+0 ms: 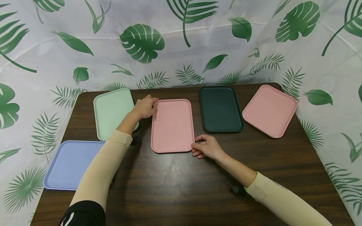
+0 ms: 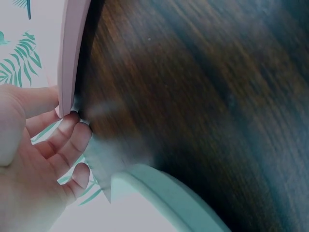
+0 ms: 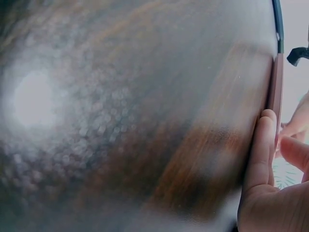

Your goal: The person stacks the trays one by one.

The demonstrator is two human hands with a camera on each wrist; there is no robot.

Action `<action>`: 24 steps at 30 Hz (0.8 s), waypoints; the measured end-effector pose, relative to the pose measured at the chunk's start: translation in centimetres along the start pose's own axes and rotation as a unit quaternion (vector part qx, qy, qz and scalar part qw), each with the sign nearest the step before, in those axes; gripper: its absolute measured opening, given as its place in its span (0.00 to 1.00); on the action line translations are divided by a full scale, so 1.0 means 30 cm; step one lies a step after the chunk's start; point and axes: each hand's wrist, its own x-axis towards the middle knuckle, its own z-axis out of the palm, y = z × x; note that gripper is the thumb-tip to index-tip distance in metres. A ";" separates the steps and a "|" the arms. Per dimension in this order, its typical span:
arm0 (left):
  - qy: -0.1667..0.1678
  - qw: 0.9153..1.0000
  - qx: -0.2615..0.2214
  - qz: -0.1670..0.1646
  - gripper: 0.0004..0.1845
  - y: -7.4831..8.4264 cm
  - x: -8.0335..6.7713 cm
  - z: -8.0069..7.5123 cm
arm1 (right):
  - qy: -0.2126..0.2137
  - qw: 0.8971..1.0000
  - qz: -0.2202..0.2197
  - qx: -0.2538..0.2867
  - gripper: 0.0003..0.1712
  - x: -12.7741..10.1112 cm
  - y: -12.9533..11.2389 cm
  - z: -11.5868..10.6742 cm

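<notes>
With the left hand (image 1: 145, 107) and right hand (image 1: 207, 147) pinching opposite corners of the pink tray (image 1: 172, 125), uneven lifting may tilt it against the mint tray (image 1: 113, 111).

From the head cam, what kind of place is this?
Likely a staged recording setup, not a lived-in room: a leaf-print sheet hangs as a backdrop around a dark wooden table, which holds only plain coloured trays, such as the pink tray both hands touch.
</notes>
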 end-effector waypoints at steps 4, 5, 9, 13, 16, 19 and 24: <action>-0.003 1.000 -0.001 -0.001 0.29 0.002 -0.004 -0.004 | 0.001 1.000 0.000 -0.002 0.22 0.003 0.002 -0.002; -0.003 1.000 -0.001 0.000 0.29 0.001 -0.005 -0.005 | 0.002 1.000 0.000 -0.002 0.22 0.004 0.003 -0.002; 0.001 1.000 -0.007 0.003 0.29 -0.005 -0.005 -0.007 | 0.000 1.000 -0.002 -0.004 0.22 0.002 0.006 -0.009; 0.001 1.000 -0.015 0.005 0.30 -0.014 -0.004 -0.009 | -0.001 1.000 -0.005 -0.004 0.23 -0.012 0.009 -0.029; 0.004 1.000 -0.021 0.006 0.30 -0.019 -0.005 -0.011 | 0.001 1.000 -0.009 -0.007 0.24 -0.028 0.014 -0.057; 0.013 1.000 -0.021 0.006 0.31 -0.022 -0.004 -0.013 | 0.005 1.000 -0.015 -0.014 0.26 -0.047 0.017 -0.095; 0.036 0.999 -0.019 0.008 0.31 -0.011 -0.002 -0.024 | 0.023 0.999 -0.025 -0.020 0.29 -0.092 0.002 -0.174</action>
